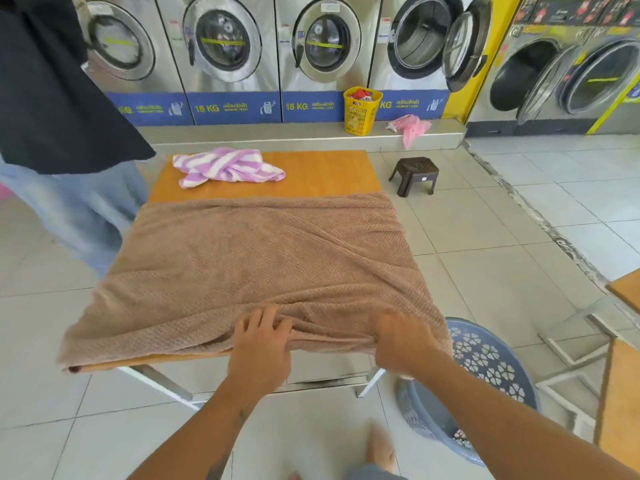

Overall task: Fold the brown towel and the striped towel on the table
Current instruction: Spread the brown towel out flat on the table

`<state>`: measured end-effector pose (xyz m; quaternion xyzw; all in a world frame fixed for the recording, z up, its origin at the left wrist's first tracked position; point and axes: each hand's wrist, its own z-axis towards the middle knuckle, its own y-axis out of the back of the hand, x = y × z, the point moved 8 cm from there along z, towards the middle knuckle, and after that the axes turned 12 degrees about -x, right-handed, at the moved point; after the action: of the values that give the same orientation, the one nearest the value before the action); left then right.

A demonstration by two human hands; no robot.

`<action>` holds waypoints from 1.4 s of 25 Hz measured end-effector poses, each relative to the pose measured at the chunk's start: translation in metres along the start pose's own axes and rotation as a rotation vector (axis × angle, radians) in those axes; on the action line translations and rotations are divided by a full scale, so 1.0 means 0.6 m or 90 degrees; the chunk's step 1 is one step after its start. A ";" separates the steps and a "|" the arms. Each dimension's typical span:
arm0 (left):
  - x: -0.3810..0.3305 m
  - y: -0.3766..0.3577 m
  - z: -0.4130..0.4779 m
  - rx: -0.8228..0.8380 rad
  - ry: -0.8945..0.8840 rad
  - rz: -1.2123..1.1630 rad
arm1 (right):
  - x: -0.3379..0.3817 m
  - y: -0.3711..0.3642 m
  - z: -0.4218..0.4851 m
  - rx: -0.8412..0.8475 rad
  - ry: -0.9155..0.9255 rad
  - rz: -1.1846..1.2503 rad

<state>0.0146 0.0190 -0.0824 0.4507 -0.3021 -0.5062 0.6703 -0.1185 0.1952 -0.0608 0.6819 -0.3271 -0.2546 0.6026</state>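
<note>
The brown towel (249,258) lies spread over the near half of the wooden table (322,174), its edges hanging past the table's left and right sides. My left hand (259,348) grips the towel's near edge at the middle, fingers bunching the cloth. At the near right corner, my right hand (401,344) holds the same edge with its fingers curled round it. The striped purple-and-white towel (225,166) sits crumpled at the far left of the table, apart from the brown one.
A person in a dark top and jeans (65,140) stands at the table's left. A blue laundry basket (485,382) sits on the floor at my right. A brown stool (414,174), a yellow basket (360,110) and washing machines (225,46) lie beyond.
</note>
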 end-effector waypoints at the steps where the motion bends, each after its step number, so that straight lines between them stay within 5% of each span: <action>1: 0.006 0.007 0.001 -0.004 0.019 -0.026 | 0.028 0.014 0.015 -0.016 0.021 0.032; 5: 0.032 0.039 -0.001 -0.033 0.070 -0.031 | 0.113 0.017 0.053 -0.010 0.110 0.097; 8: 0.023 0.001 -0.033 0.245 0.042 0.001 | 0.143 -0.021 0.062 0.079 0.150 0.159; 10: 0.033 -0.006 -0.057 0.364 0.118 -0.041 | 0.167 -0.032 0.077 0.113 0.194 0.179; 16: 0.149 0.085 -0.096 -0.013 0.673 -0.181 | 0.250 -0.008 0.130 0.116 0.318 0.186; 23: 0.245 0.081 -0.194 -0.019 0.961 -0.114 | 0.391 0.022 0.142 0.132 0.443 0.196; 31: 0.405 0.048 -0.184 -0.075 0.988 -0.260 | 0.519 -0.055 0.145 0.190 0.395 0.103; 35: 0.481 0.069 -0.085 -0.117 0.840 -0.352 | 0.525 -0.011 0.225 0.076 0.219 0.263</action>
<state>0.1635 -0.2367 -0.0806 0.6645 0.3345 -0.3030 0.5956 -0.0108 -0.1299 -0.0720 0.6682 -0.3663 0.0128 0.6475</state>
